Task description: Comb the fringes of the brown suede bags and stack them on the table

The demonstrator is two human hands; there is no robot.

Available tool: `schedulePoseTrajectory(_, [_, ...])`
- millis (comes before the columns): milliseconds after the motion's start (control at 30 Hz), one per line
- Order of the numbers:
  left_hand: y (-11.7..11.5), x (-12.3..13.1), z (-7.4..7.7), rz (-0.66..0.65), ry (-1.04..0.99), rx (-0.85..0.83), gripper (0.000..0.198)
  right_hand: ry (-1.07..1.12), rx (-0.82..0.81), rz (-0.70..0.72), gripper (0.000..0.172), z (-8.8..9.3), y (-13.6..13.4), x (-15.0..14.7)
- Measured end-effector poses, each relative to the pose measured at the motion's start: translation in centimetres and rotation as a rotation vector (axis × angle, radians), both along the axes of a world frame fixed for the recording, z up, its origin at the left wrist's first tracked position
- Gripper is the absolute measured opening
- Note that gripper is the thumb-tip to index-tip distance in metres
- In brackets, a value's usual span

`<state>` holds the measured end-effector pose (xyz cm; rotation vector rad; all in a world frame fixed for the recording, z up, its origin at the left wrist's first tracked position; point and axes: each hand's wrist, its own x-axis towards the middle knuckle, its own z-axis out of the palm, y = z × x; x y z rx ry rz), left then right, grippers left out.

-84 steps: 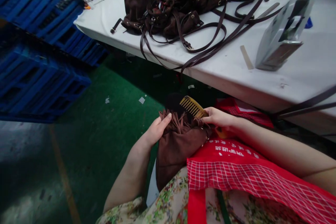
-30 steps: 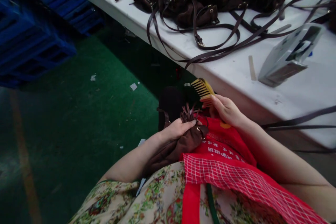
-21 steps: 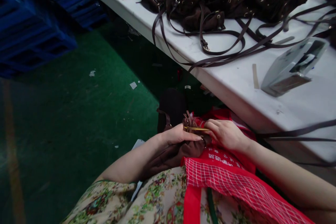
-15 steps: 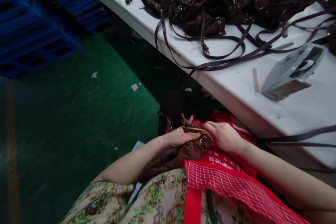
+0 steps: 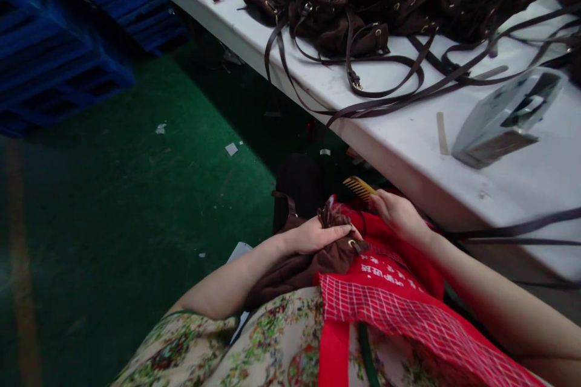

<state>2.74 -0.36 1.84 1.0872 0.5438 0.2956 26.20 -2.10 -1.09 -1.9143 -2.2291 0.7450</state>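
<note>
On my lap lies a dark brown drawstring bag with metal eyelets. My left hand is closed round its gathered, frilly top, thumb lying across the folds. A yellow comb sticks out of my right hand, which grips one end of it. The comb's teeth point down and to the left, apart from the bag, and my right hand is over the red apron. The bag's lower part is partly hidden by my left forearm.
A pile of similar brown bags with long straps covers the back of the white table. A grey-white device and a thin flat strip stand nearer. Blue pallets are stacked at left on the green floor.
My right hand has moved right and slightly up with the comb, away from the bag's frilled top. The comb has turned so its teeth show. My left hand keeps its hold.
</note>
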Motion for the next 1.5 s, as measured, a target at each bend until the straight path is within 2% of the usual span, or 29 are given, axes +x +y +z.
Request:
schedulePoseTrajectory(67, [0.0, 0.1, -0.5, 0.032, -0.008, -0.031, 0.035, 0.097, 0.100, 0.095, 0.039, 1.9, -0.6, 0.1])
schedulePoseTrajectory(133, [-0.1, 0.3, -1.0, 0.075, -0.023, -0.056, 0.034, 0.074, 0.122, 0.263, 0.037, 3.4, -1.4, -0.6])
schedulePoseTrajectory(233, [-0.2, 0.5, -0.8, 0.040, -0.072, -0.101, 0.035, -0.124, 0.048, 0.379, 0.034, 3.4, -2.2, -2.1])
schedulePoseTrajectory(333, [-0.1, 0.3, 0.3, -0.066, -0.103, -0.047, 0.037, -0.196, -0.068, 0.362, 0.032, 1.5, -1.7, -2.5])
schedulePoseTrajectory(400, [0.0, 0.0, 1.1, -0.071, -0.082, 0.034, 0.037, -0.231, -0.123, 0.266, 0.032, 0.5, -0.9, -1.7])
schedulePoseTrajectory(467, [0.0, -0.4, 1.6, -0.055, -0.056, 0.080, 0.038, -0.250, -0.130, 0.112, 0.035, 0.4, -0.2, -0.7])
schedulePoseTrajectory(533, [0.0, -0.6, 1.7, -0.043, -0.041, 0.090, 0.039, -0.164, -0.073, 0.007, 0.038, 1.3, 0.1, 0.3])
schedulePoseTrajectory(600, [0.0, -0.6, 1.4, -0.025, -0.033, 0.087, 0.038, 0.002, 0.022, 0.051, 0.039, 2.8, -0.3, 0.7])
schedulePoseTrajectory(667, [-0.2, -0.6, 0.8, 0.004, -0.019, 0.061, 0.037, 0.104, 0.099, 0.204, 0.038, 4.4, -1.0, 0.6])
schedulePoseTrajectory(733, [-0.3, -0.5, 0.4, 0.039, 0.017, 0.032, 0.036, 0.085, 0.136, 0.360, 0.036, 5.3, -1.8, 0.0])
schedulePoseTrajectory(800, [-0.5, -0.5, 0.1, 0.057, 0.054, 0.022, 0.036, 0.004, 0.143, 0.432, 0.036, 5.6, -2.2, -0.6])
schedulePoseTrajectory(900, [-0.5, -0.4, 0.1, 0.042, 0.046, 0.018, 0.034, -0.079, 0.112, 0.431, 0.035, 5.4, -2.2, -1.2])
schedulePoseTrajectory(1067, [-0.5, -0.2, 0.7, 0.026, -0.040, 0.017, 0.032, -0.100, 0.030, 0.436, 0.033, 5.1, -1.9, -1.5])
schedulePoseTrajectory(1167, [-0.4, -0.2, 1.0, 0.015, -0.044, 0.012, 0.033, -0.137, -0.013, 0.386, 0.033, 4.7, -1.7, -1.4])
schedulePoseTrajectory(1300, [-0.3, -0.2, 1.3, 0.004, -0.010, 0.058, 0.034, -0.254, -0.076, 0.250, 0.034, 3.7, -0.6, -0.9])
schedulePoseTrajectory(1500, [-0.6, 0.0, 0.7, 0.013, 0.036, 0.097, 0.036, -0.340, -0.085, 0.161, 0.036, 3.0, 0.0, -1.7])
